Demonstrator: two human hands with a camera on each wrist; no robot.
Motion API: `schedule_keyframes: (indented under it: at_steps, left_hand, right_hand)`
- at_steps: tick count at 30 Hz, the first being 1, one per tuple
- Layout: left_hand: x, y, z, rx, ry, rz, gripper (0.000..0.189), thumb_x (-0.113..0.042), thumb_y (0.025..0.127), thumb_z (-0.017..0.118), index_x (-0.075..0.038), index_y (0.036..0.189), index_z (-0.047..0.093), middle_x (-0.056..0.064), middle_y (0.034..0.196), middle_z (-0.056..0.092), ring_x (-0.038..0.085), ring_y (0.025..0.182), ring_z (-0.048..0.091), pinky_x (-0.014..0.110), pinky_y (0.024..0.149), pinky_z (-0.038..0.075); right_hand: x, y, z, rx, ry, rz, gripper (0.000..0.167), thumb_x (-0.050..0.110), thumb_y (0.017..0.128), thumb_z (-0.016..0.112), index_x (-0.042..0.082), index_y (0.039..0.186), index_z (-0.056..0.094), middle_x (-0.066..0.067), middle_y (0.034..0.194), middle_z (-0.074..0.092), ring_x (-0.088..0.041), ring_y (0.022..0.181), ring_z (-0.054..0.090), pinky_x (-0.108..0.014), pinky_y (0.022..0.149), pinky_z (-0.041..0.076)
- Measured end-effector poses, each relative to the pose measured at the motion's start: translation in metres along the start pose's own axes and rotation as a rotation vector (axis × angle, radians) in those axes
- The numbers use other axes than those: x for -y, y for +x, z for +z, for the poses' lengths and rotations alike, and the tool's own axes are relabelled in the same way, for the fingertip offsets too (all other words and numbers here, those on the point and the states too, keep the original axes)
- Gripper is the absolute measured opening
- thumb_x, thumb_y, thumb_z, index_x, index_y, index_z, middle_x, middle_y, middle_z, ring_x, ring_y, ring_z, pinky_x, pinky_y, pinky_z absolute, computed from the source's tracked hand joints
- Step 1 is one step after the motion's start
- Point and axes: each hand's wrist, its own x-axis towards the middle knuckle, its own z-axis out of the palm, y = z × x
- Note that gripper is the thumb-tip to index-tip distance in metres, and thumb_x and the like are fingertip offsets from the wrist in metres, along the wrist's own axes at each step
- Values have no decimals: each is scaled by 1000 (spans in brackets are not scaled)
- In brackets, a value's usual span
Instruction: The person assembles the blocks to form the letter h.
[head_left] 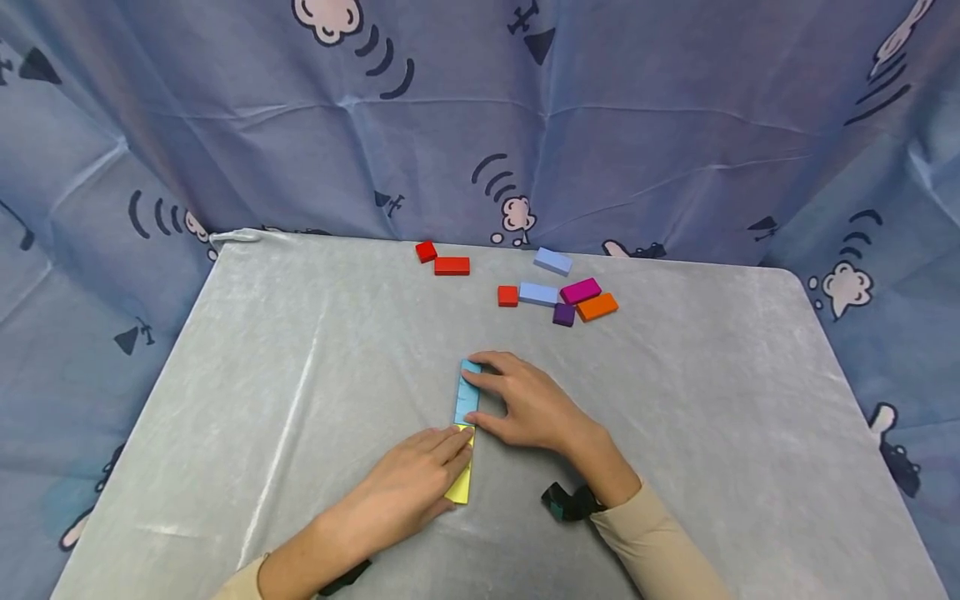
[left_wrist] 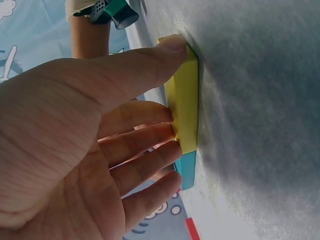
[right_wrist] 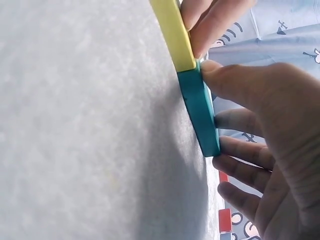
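Observation:
On the grey cloth, a light blue block [head_left: 467,398] and a yellow block [head_left: 461,487] lie end to end in one line, the blue one farther from the person. My left hand [head_left: 412,482] holds the yellow block, its thumb at the near end and fingertips along the top. The right hand [head_left: 536,407] holds the blue block by its length, thumb close to the joint and fingers toward the far end. In the right wrist view, the yellow block [right_wrist: 175,35] meets the blue block [right_wrist: 199,110]. Left fingers partly cover the yellow top.
Farther back lie red blocks [head_left: 452,266], light blue-violet blocks [head_left: 538,294], a magenta block [head_left: 581,291], an orange block [head_left: 597,307] and a dark purple block [head_left: 564,314]. A patterned blue curtain [head_left: 450,133] hangs behind the table [head_left: 360,333] and along its sides.

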Motion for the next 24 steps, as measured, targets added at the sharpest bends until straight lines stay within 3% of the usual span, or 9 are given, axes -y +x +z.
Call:
schedule_keyframes:
  at_steps: [24]
  left_hand:
    - [3, 4, 1, 6, 3, 13, 68, -44, 85, 87, -5, 137, 67, 7, 145, 66, 19, 135, 63, 32, 113, 53]
  right_hand:
    - [5, -2, -4, 13, 31, 25, 62, 40, 94, 80, 9, 146, 64, -12, 152, 58, -28, 135, 63, -47, 117, 54]
